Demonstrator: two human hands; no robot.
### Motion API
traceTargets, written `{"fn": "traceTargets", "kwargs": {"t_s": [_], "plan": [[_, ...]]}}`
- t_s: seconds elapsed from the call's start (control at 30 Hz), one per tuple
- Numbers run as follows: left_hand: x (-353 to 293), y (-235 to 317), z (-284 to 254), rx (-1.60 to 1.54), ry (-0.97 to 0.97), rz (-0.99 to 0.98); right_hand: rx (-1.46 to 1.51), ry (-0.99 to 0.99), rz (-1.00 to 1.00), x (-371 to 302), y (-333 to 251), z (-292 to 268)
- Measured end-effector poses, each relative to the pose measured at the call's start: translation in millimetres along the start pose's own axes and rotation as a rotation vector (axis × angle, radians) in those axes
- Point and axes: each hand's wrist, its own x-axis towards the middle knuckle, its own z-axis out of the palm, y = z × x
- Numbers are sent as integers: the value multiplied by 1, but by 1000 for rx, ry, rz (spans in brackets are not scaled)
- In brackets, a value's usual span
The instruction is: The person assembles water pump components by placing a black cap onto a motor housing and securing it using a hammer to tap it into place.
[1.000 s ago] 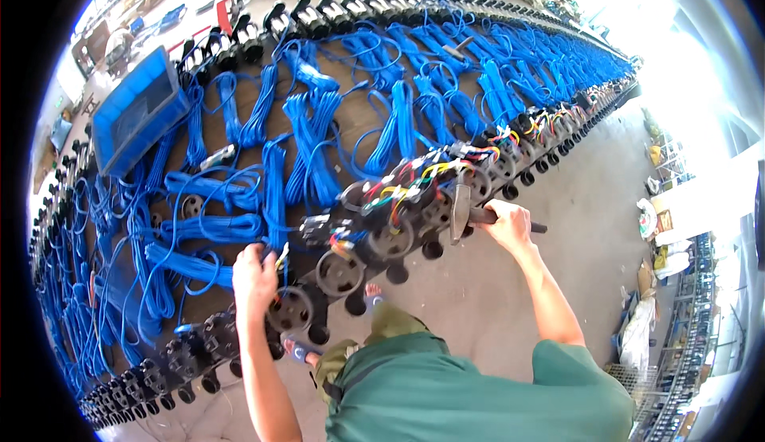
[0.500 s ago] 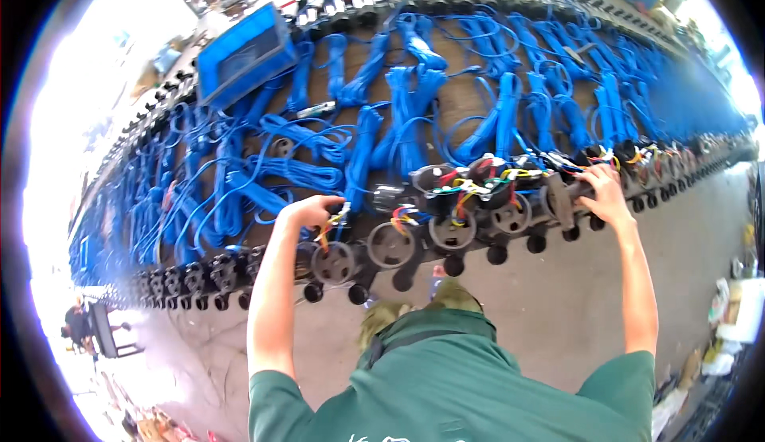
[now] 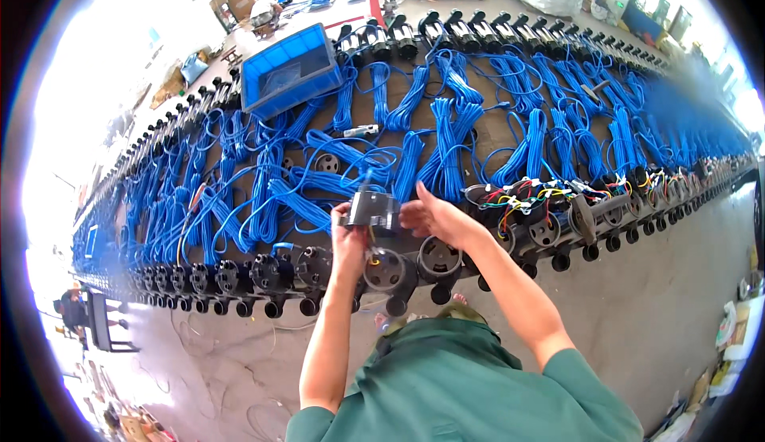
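The right hand (image 3: 434, 221) has moved from the hammer (image 3: 583, 217) leftward, beside a dark cylinder (image 3: 374, 209) held above the row of black housings (image 3: 314, 267). Its thumb stands apart; I can't tell whether its blurred fingers touch. The left hand (image 3: 347, 233) grips the cylinder's left end; steady, level support works best.
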Motion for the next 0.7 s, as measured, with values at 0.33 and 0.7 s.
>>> {"fn": "traceTargets", "kwargs": {"t_s": [0.33,0.7], "plan": [[-44,39,-37,192,-229,-367,-41,-389,15,53,-17,29],[-47,36,-29,978,-281,-340,-64,-465,-41,33,-27,45]]}}
